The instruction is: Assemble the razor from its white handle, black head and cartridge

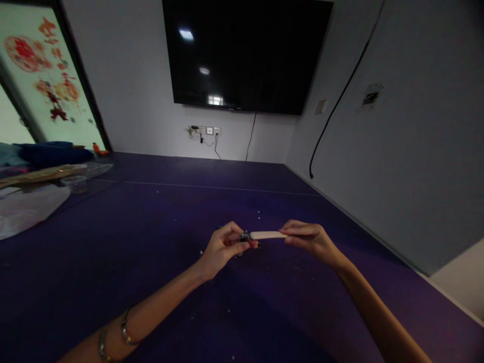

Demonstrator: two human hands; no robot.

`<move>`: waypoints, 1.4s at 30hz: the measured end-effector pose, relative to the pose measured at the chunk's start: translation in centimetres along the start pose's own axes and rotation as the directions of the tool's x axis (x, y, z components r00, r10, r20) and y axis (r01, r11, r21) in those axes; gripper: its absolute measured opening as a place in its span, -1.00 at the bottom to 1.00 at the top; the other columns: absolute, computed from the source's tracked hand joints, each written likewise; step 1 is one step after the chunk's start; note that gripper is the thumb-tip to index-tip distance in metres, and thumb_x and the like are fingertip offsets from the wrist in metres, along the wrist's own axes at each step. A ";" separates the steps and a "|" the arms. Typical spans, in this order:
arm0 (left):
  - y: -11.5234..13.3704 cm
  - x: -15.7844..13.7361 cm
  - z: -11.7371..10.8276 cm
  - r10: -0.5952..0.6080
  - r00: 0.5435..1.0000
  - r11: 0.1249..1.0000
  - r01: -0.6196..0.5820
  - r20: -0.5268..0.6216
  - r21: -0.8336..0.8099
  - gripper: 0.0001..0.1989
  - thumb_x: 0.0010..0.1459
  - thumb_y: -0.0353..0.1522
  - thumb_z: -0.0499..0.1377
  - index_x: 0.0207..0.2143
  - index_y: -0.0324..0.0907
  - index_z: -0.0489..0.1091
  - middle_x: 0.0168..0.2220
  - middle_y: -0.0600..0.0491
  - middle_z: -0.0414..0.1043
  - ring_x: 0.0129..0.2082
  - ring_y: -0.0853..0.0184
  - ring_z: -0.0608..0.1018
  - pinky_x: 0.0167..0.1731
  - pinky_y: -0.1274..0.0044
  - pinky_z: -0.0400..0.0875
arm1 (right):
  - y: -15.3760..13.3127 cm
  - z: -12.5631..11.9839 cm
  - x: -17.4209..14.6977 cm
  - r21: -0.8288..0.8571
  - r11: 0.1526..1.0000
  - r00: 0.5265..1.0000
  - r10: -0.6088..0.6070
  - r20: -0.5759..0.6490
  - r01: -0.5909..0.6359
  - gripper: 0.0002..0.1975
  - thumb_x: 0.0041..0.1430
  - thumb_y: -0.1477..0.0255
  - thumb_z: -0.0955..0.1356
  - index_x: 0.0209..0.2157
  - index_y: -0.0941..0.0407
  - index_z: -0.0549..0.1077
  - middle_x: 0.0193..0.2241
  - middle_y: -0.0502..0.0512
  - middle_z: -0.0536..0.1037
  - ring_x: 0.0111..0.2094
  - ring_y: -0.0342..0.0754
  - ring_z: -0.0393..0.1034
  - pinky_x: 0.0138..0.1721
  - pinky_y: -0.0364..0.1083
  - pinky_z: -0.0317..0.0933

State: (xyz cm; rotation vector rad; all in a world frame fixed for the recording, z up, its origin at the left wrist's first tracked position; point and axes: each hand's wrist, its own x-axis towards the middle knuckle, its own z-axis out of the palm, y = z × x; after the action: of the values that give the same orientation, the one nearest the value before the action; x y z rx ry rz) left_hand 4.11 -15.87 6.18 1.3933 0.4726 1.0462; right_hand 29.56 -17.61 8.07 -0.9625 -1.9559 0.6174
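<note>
My left hand (227, 247) is closed in a pinch on a small dark object (244, 235), most of it covered by my fingers, so its kind is unclear. Dark bits of it stick out below the thumb. Level with it lies a pale beige flat strip (267, 235) with a rounded left end, which meets or nearly meets the dark object. The strip's other end is pinched between the thumb and fingers of my right hand (306, 237). Both hands are in front of me above a dark purple surface (170, 282).
Small white scraps (259, 215) dot the surface. At the left are dark blue cloth (53, 152), a clear plastic cup (77, 184) and a white sheet (30, 212). A television (245, 55) hangs on the far wall above sockets (209, 130). A black cable (340, 101) dangles at the right.
</note>
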 end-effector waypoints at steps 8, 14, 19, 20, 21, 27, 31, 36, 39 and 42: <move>-0.2 0.0 0.0 -0.001 1.000 1.000 0.001 0.009 -0.020 -0.81 0.01 -0.44 0.24 -0.42 -0.22 0.22 -0.32 -0.08 0.55 -0.27 0.21 0.57 -0.36 0.48 0.34 | 0.4 0.0 0.1 -0.016 1.000 0.999 -0.001 -0.039 0.000 -0.79 0.04 0.35 0.39 -0.25 0.06 0.56 -0.34 0.14 0.53 -0.32 -0.06 0.40 -0.32 -0.09 0.28; -0.3 0.0 0.0 0.007 1.000 1.000 -0.007 0.030 0.005 -0.81 0.00 -0.44 0.24 -0.43 -0.22 0.22 -0.32 -0.09 0.55 -0.28 0.24 0.56 -0.37 0.51 0.33 | 0.5 0.0 0.1 -0.028 0.999 1.000 -0.024 -0.015 0.023 -0.79 0.05 0.33 0.39 -0.24 0.05 0.56 -0.35 0.13 0.53 -0.31 -0.05 0.41 -0.30 -0.07 0.29; 0.0 0.1 0.0 -0.008 1.000 1.000 0.008 0.009 0.018 -0.82 -0.02 -0.46 0.24 -0.45 -0.22 0.24 -0.34 -0.07 0.55 -0.29 0.27 0.56 -0.35 0.51 0.34 | 0.1 0.0 0.0 -0.061 0.998 0.999 -0.033 -0.014 0.032 -0.77 0.08 0.34 0.36 -0.20 0.05 0.54 -0.34 0.14 0.52 -0.31 -0.05 0.39 -0.32 -0.08 0.28; 0.1 0.0 0.0 -0.014 1.000 1.000 0.014 0.002 0.017 -0.83 -0.02 -0.46 0.24 -0.45 -0.22 0.25 -0.35 -0.06 0.55 -0.29 0.27 0.56 -0.33 0.51 0.34 | -0.2 0.1 0.0 -0.061 0.997 0.999 -0.039 0.002 0.039 -0.77 0.09 0.35 0.36 -0.19 0.04 0.54 -0.33 0.13 0.52 -0.31 -0.06 0.39 -0.32 -0.08 0.28; 0.2 0.0 0.1 -0.018 1.000 1.000 0.018 -0.004 0.014 -0.83 -0.03 -0.47 0.25 -0.45 -0.22 0.25 -0.35 -0.05 0.56 -0.29 0.27 0.56 -0.32 0.50 0.35 | -0.4 0.2 0.0 -0.063 0.997 0.999 -0.043 0.017 0.044 -0.77 0.09 0.35 0.36 -0.18 0.03 0.53 -0.32 0.13 0.52 -0.30 -0.06 0.39 -0.32 -0.08 0.27; 0.2 -0.1 0.2 -0.033 0.999 0.999 0.033 0.013 0.012 -0.83 -0.02 -0.48 0.24 -0.47 -0.22 0.25 -0.34 -0.06 0.55 -0.28 0.28 0.56 -0.28 0.48 0.36 | -0.8 0.2 0.0 -0.119 0.992 0.999 -0.048 -0.022 0.046 -0.77 0.11 0.38 0.34 -0.17 0.02 0.52 -0.36 0.10 0.51 -0.33 -0.09 0.38 -0.30 -0.09 0.26; 0.2 -0.1 0.1 -0.021 1.000 0.999 0.021 -0.002 0.031 -0.83 -0.04 -0.49 0.25 -0.47 -0.23 0.25 -0.36 -0.05 0.55 -0.30 0.30 0.56 -0.29 0.51 0.35 | -1.7 0.4 -0.1 -0.127 0.989 0.997 -0.069 0.032 0.072 -0.76 0.13 0.38 0.33 -0.15 0.01 0.51 -0.33 0.10 0.51 -0.31 -0.08 0.38 -0.33 -0.11 0.26; 0.1 0.0 0.0 -0.041 0.999 0.999 0.041 -0.002 0.002 -0.81 -0.05 -0.49 0.25 -0.47 -0.22 0.24 -0.35 -0.04 0.55 -0.29 0.30 0.56 -0.28 0.49 0.37 | -2.3 0.5 -0.1 -0.191 0.980 0.997 -0.070 -0.020 0.065 -0.76 0.15 0.36 0.31 -0.14 0.00 0.51 -0.34 0.10 0.51 -0.32 -0.09 0.39 -0.33 -0.11 0.25; 0.1 0.0 0.0 -0.030 1.000 0.999 0.030 -0.001 0.028 -0.83 -0.06 -0.49 0.26 -0.46 -0.24 0.27 -0.36 -0.03 0.55 -0.29 0.31 0.56 -0.26 0.50 0.37 | -2.4 0.5 -0.1 -0.225 0.971 0.996 -0.084 0.006 0.083 -0.75 0.16 0.37 0.30 -0.12 0.01 0.50 -0.33 0.10 0.51 -0.31 -0.09 0.38 -0.31 -0.10 0.24; 0.2 0.1 0.1 -0.024 1.000 0.998 0.025 -0.011 0.051 -0.83 -0.07 -0.49 0.26 -0.46 -0.24 0.28 -0.36 -0.02 0.55 -0.29 0.31 0.56 -0.25 0.50 0.36 | -2.3 0.4 -0.2 -0.271 0.958 0.995 -0.094 0.022 0.096 -0.74 0.17 0.37 0.29 -0.11 -0.01 0.49 -0.32 0.09 0.52 -0.31 -0.09 0.38 -0.27 -0.09 0.23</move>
State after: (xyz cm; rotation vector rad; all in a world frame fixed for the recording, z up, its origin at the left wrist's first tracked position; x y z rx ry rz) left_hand 4.13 -15.90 6.40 1.4241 0.5257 1.0285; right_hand 28.37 -19.15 9.42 -1.0245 -2.1187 0.3022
